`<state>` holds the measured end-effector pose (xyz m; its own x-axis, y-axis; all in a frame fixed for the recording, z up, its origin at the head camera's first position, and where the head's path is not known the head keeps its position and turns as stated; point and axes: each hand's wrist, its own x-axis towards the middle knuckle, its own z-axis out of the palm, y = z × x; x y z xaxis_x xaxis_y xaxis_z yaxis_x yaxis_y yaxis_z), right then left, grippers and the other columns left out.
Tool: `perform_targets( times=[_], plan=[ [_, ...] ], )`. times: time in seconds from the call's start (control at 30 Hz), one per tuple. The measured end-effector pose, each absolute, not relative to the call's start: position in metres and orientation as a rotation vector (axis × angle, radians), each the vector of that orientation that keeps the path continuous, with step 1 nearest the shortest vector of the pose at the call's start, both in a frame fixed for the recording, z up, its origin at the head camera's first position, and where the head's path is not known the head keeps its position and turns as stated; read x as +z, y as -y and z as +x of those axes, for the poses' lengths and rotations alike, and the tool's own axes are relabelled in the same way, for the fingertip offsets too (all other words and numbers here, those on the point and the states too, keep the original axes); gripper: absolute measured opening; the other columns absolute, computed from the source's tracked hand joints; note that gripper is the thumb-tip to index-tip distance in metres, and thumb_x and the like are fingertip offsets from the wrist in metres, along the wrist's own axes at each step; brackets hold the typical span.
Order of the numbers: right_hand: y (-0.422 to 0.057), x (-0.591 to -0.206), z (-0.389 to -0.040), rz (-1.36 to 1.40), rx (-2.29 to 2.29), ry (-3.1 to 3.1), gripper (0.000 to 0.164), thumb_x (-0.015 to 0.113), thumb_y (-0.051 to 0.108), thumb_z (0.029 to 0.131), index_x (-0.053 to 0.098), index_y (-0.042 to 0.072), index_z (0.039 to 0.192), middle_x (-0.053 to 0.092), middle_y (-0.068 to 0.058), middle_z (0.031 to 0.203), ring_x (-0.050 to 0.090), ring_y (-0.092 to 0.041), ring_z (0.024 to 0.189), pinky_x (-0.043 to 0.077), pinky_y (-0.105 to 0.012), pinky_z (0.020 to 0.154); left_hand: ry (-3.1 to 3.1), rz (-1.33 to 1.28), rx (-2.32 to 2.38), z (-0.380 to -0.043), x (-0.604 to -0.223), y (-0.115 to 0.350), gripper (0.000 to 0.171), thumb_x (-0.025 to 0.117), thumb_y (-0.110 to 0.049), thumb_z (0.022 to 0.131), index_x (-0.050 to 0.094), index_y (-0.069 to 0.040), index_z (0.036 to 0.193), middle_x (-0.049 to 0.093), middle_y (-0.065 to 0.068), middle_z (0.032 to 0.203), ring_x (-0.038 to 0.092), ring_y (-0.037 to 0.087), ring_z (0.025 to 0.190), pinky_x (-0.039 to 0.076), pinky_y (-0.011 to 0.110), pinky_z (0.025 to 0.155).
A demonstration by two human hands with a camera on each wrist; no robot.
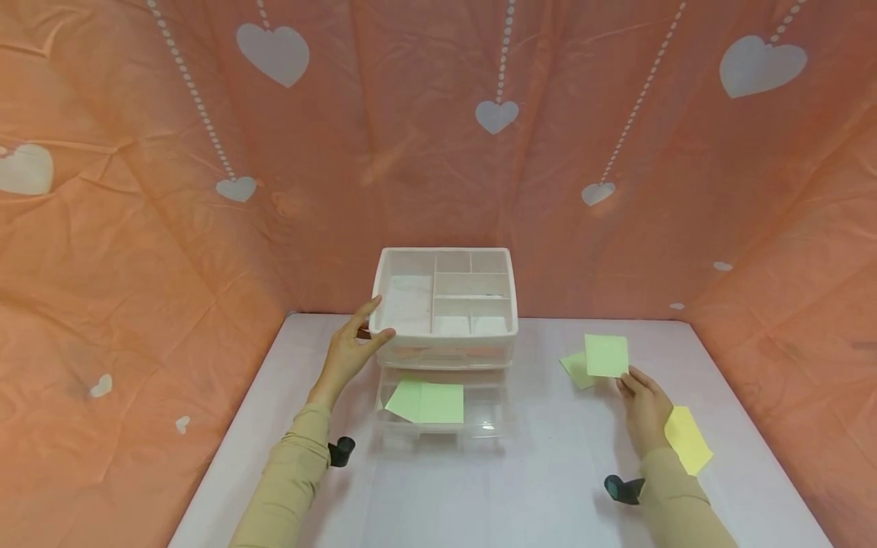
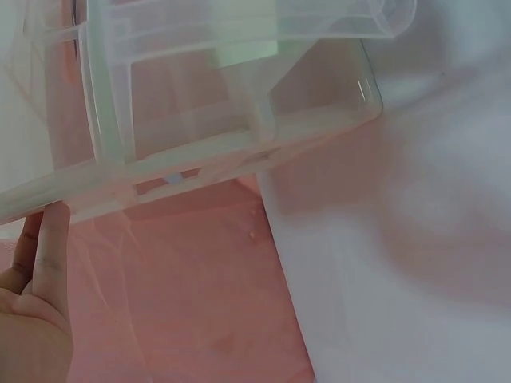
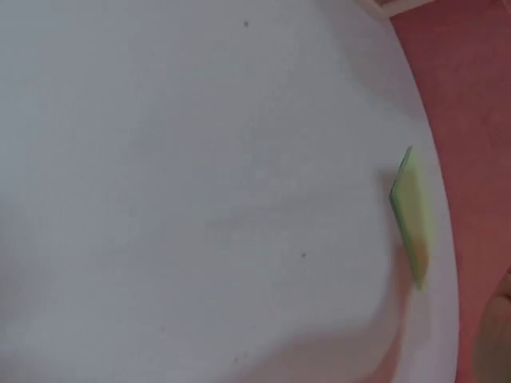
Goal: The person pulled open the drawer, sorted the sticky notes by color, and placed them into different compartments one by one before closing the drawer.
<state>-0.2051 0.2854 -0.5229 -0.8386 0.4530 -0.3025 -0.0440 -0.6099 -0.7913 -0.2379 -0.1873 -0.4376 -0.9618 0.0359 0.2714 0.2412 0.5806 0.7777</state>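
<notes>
A white drawer organizer [image 1: 445,304] stands at the back middle of the white table [image 1: 534,487]. Its clear lower drawer [image 1: 445,415] is pulled out, with green sticky notes [image 1: 425,402] lying inside. My left hand [image 1: 352,346] rests against the organizer's front left corner, thumb on the front rim and fingers straight along the side. In the left wrist view a straight finger [image 2: 48,255] touches the organizer's rim [image 2: 104,171]. My right hand [image 1: 640,403] pinches one green sticky note [image 1: 606,355] by its lower edge, lifted above the table. The right wrist view shows a green note [image 3: 411,211] edge-on.
Another green note [image 1: 574,371] lies on the table just left of the held one. A yellow note [image 1: 687,440] lies beside my right wrist. Orange cloth with white hearts [image 1: 137,228] walls in the table on three sides.
</notes>
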Motion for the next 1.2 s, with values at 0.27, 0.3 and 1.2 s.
perform_targets(
  times=[0.27, 0.3, 1.2],
  plan=[
    [-0.274, -0.505, -0.203, -0.574, 2.583, 1.105, 0.020, 0.058, -0.010, 0.084, 0.072, 0.006, 0.084, 0.066, -0.002, 0.086, 0.065, -0.011, 0.073, 0.053, -0.019, 0.073, 2.637, -0.221, -1.320, -0.238, -0.433, 0.189, 0.065, 0.067, -0.047, 0.081, 0.036, -0.044, 0.139, 0.061, 0.014, 0.110, 0.059, 0.027, 0.096, 0.048, 0.042, 0.082],
    [-0.273, -0.502, -0.202, -0.561, 2.598, 1.085, 0.020, 0.058, -0.010, 0.084, 0.072, 0.005, 0.084, 0.066, -0.003, 0.085, 0.065, -0.011, 0.072, 0.053, -0.019, 0.072, 2.638, -0.226, -1.317, -0.238, -0.432, 0.189, 0.066, 0.067, -0.047, 0.081, 0.036, -0.043, 0.139, 0.061, 0.014, 0.109, 0.059, 0.027, 0.095, 0.048, 0.042, 0.082],
    [-0.184, -0.466, -0.194, 0.270, 2.279, 1.821, 0.018, 0.061, -0.006, 0.084, 0.072, 0.008, 0.089, 0.070, 0.008, 0.086, 0.065, -0.005, 0.075, 0.053, -0.018, 0.071, 2.571, -0.258, -1.263, -0.240, -0.437, 0.187, 0.065, 0.068, -0.039, 0.082, 0.039, -0.035, 0.140, 0.060, 0.011, 0.088, 0.059, 0.022, 0.083, 0.045, 0.032, 0.074]
  ],
)
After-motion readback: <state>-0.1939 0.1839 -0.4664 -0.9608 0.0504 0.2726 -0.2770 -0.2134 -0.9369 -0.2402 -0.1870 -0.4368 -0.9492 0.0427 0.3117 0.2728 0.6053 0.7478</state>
